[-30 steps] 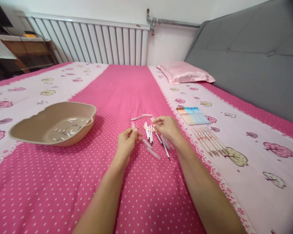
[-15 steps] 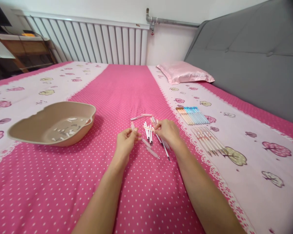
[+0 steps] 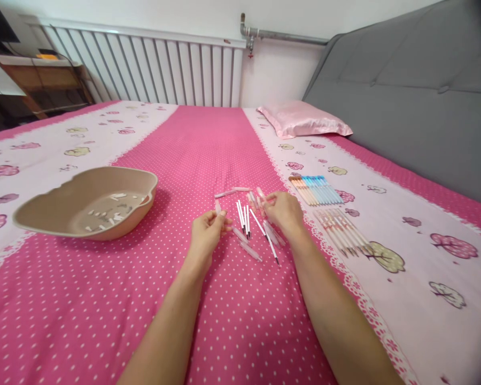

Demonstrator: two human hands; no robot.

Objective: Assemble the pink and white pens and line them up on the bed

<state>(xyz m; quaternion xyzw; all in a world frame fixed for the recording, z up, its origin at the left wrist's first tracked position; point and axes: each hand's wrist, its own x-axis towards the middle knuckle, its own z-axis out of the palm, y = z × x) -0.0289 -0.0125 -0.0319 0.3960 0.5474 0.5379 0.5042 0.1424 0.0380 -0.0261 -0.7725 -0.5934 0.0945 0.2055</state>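
Observation:
My left hand (image 3: 208, 229) is closed, its fingertips pinching a translucent pink pen barrel (image 3: 218, 206) that points up and away. My right hand (image 3: 284, 213) is closed on a small pale pink pen part (image 3: 260, 192), partly hidden by the fingers. Between the hands lie several white pen refills (image 3: 241, 216) with dark tips. Loose translucent pink barrels (image 3: 250, 251) rest nearer to me, and more lie under and beside my right hand. Two further pink pieces (image 3: 224, 193) form a line beyond the refills.
A beige basin (image 3: 140, 224) at left holds small white and grey bits. To the right, a row of blue and orange pens (image 3: 316, 191) lies above a row of pale pens (image 3: 342, 231). A pink pillow (image 3: 302, 120) and a grey headboard (image 3: 404, 91) stand farther back.
My right hand has moved slightly right and away from the refills, carrying the pale pink part, which now points upward instead of across them. My left hand has stayed in place.

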